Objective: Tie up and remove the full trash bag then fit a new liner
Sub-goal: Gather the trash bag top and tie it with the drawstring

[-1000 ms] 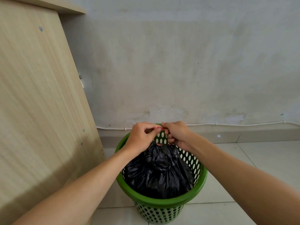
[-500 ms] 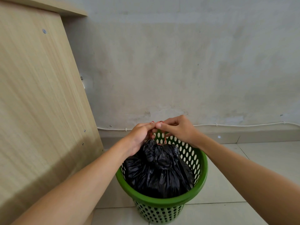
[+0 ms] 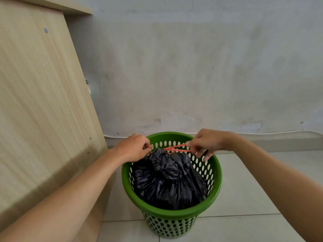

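Observation:
A full black trash bag (image 3: 169,180) sits in a green perforated bin (image 3: 172,209) on the tiled floor. Its top is gathered into a bunch near the bin's far side. A red drawstring (image 3: 175,148) runs across that bunch, stretched taut between my hands. My left hand (image 3: 132,148) pinches one end over the bin's left rim. Over the right rim, my right hand (image 3: 208,142) pinches the other end, its lower fingers spread loosely.
A light wooden cabinet side (image 3: 43,110) stands close on the left of the bin. A grey wall (image 3: 192,67) rises just behind, with a white cable (image 3: 271,132) along its base. Pale floor tiles (image 3: 253,189) spread to the right and front.
My hands were together above the bag's gathered top. They have pulled apart sideways, left hand to the left and right hand to the right, drawing the red string out taut.

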